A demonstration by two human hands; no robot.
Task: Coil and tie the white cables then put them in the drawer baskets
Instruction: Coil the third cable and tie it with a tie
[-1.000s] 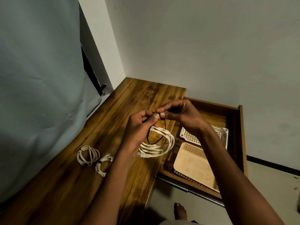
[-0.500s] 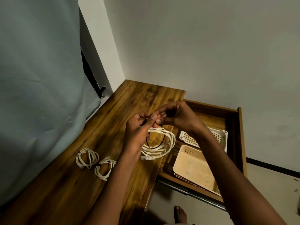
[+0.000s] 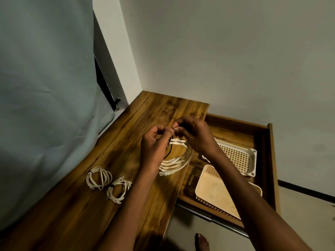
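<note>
Above the right edge of the wooden table (image 3: 116,211), both hands were raised and met fingertip to fingertip. The left hand (image 3: 154,144) had its fingers curled, thumb and forefinger pinching a thin black tie (image 3: 167,153) that trailed down in front of the palm. The right hand (image 3: 193,134) was likewise curled, its thumb and fingers pinching the same tie at the top, just beside the left thumb. Under the hands hung a coiled white cable (image 3: 176,161), its loops gathered at the top where the tie passed round them; one clear plug end stuck out at the bottom of the coil, over the table's edge.

Farther left on the table lay two smaller white coils (image 3: 98,177), side by side and nearly touching, each bound with a dark tie.

To the right of the table a wooden drawer (image 3: 272,160) stood pulled out. Two baskets sat inside it: a white perforated basket (image 3: 239,158) toward the back and a beige basket (image 3: 215,194) nearer the front, partly hidden by the right forearm. A bare foot (image 3: 202,242) showed on the floor below.
</note>
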